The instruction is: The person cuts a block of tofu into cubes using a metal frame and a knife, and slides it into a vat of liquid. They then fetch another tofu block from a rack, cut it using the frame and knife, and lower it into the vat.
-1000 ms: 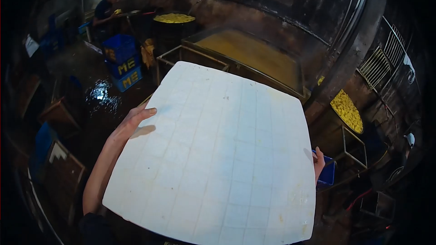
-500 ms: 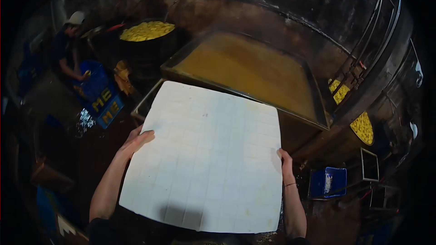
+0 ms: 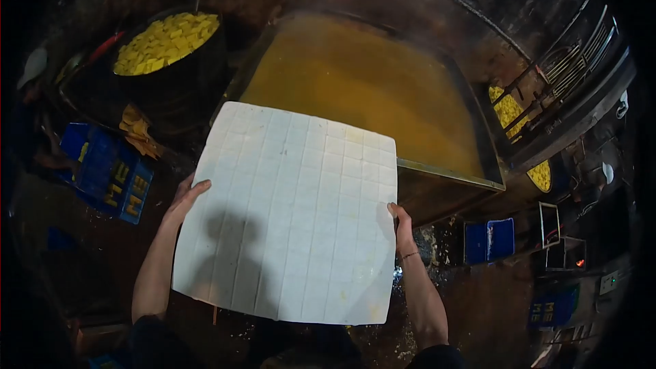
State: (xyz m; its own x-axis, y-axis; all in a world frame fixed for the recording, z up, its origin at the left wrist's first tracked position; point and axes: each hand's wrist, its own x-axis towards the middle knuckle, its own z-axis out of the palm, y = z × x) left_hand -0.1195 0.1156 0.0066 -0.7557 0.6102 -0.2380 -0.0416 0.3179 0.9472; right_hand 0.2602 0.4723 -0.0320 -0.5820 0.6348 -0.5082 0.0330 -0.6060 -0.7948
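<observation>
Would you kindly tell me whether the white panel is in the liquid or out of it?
Out: the left hand and right hand hold the white panel by opposite edges; no liquid covers its face.

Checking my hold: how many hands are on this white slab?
2: left hand on the left edge of the white slab, right hand on its right edge, both partly hidden.

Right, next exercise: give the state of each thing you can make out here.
White slab, in one piece, grid-marked, held
Left hand, closed on the slab's left edge
Right hand, closed on its right edge
Rectangular vat, uncovered, holding brownish liquid
Round vat at left, uncovered, heaped with yellow pieces
Blue crates at left, stacked
</observation>
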